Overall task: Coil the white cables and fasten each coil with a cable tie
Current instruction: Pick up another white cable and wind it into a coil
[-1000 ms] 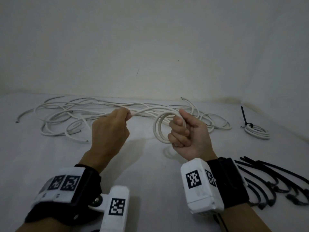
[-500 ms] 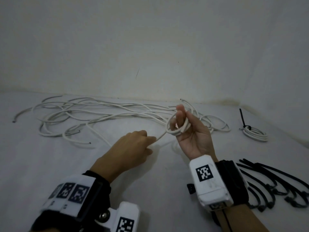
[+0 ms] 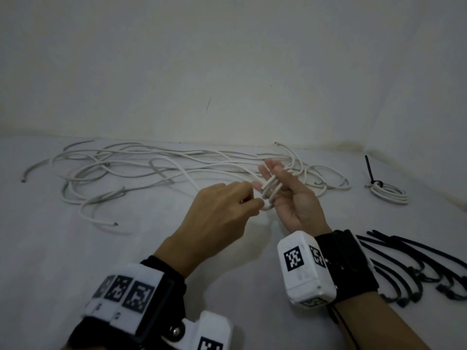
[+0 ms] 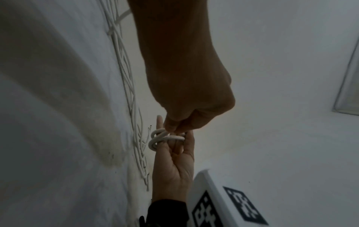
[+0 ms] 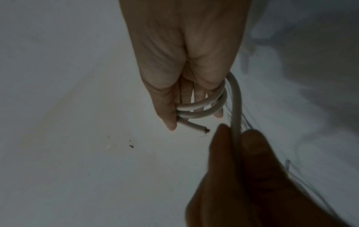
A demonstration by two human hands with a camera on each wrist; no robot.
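My right hand is held palm up with straight fingers. A small coil of white cable is wound round them, and the thumb pins it; the cut end sticks out beside the thumb. Just left of it, my left hand pinches the same cable's running strand between thumb and forefinger. From there the strand leads back to the loose white cables tangled on the white surface. In the left wrist view the coil sits on the right hand's fingers.
A finished white coil bound with a black tie lies at the far right. Several black cable ties lie at the right, close to my right wrist. A pale wall stands behind the cables.
My left hand swung from upper left down and across to the right hand, carrying the cable strand. The right hand went from a closed grip to straight fingers with the coil round them.
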